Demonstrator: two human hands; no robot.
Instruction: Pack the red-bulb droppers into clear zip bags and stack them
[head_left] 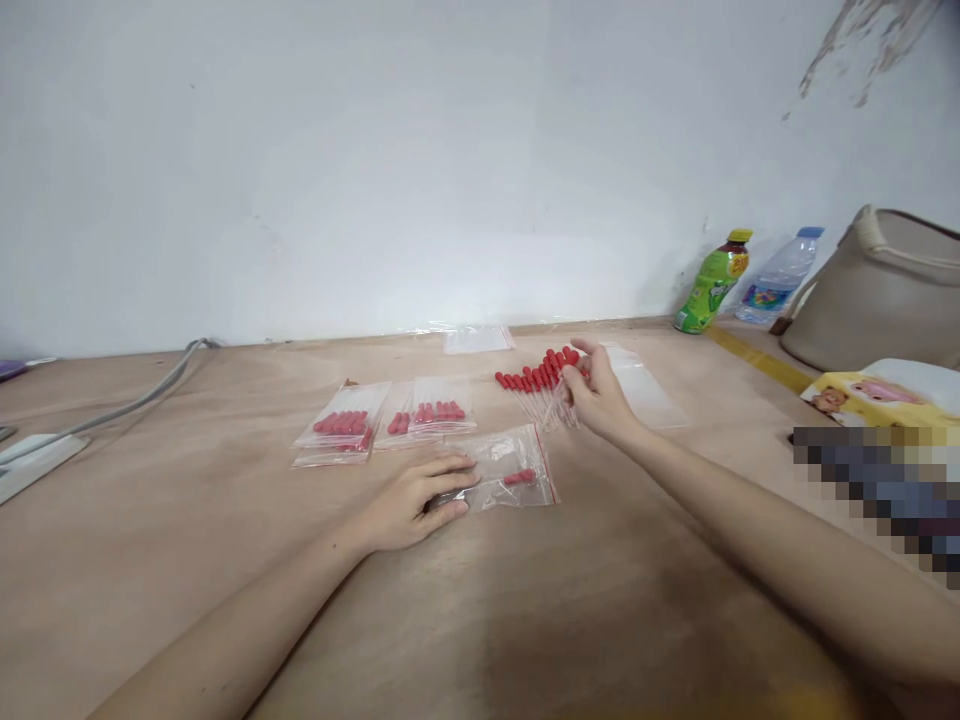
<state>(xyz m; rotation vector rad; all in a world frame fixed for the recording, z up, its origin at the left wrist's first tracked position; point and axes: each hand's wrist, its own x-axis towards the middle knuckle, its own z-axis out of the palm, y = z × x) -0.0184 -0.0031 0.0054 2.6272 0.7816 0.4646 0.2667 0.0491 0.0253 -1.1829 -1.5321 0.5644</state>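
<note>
My right hand (602,400) at the thin pale sticks with rounded red heads (537,378)

My left hand (412,505) lies with fingers spread on the left end of the clear, red-edged plastic bag (496,456). The sticks lie beyond the bag, toward its right — stems pointing back to it, red heads away. My right hand is nearer them, fingers bent at their right side — whether pinching one, I cannot tell.
</note>
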